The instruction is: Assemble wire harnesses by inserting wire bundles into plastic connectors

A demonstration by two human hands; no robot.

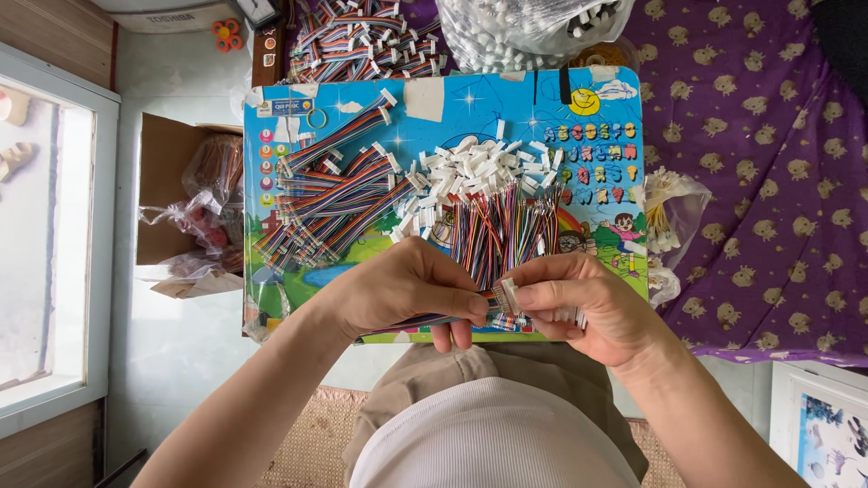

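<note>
My left hand (407, 289) pinches a flat multicoloured ribbon cable (425, 320) near its end. My right hand (579, 303) holds a small white plastic connector (506, 295) against that cable end. Both hands hover over the near edge of a colourful children's lap board (506, 108). On the board lie a pile of white connectors with coloured wires (484, 194) and, to the left, a heap of ribbon cables (330, 194).
More ribbon cables (362, 41) and a clear bag of white connectors (533, 32) lie beyond the board. A purple patterned cloth (750, 181) covers the right. A cardboard box with plastic bags (194, 208) stands at the left, beside a window frame (99, 244).
</note>
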